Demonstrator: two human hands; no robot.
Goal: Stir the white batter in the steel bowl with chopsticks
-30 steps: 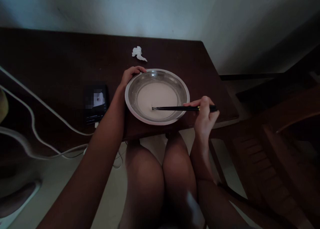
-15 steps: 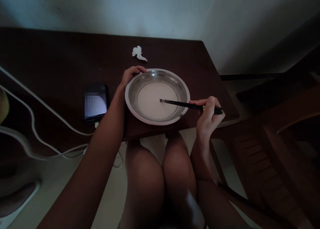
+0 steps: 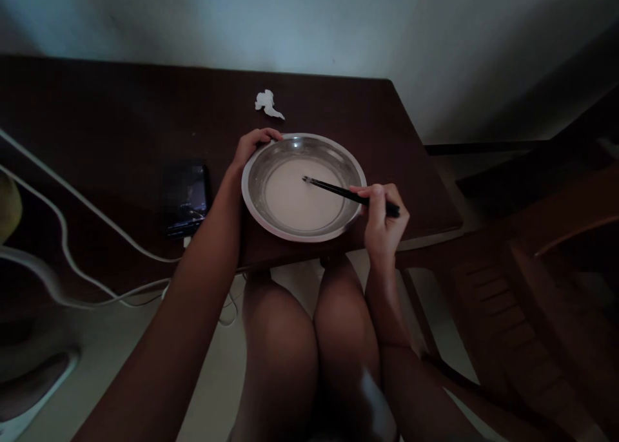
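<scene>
A round metal basin [image 3: 355, 162] sits near the front edge of the dark table, holding a whitish liquid [image 3: 300, 203]. My left hand [image 3: 254, 144] grips its rim at the far left, fingers curled over the edge. In my right hand [image 3: 384, 216], at the basin's right side, is a pair of black chopsticks [image 3: 338, 190]. Their tips reach into the middle of the basin, at the liquid. The fingers are closed around the thick ends.
Crumpled white tissue [image 3: 268, 104] lies behind the basin. Left of my forearm is a phone [image 3: 186, 197] with a white cable [image 3: 97, 205]. A wooden chair [image 3: 503, 287] stands at the right, and a pale wall [image 3: 290, 23] rises behind the table [image 3: 97, 107].
My right hand has moved left and slightly away from me, and the chopstick tips have shifted up and left in the basin. The phone screen has turned darker. My left hand stays put.
</scene>
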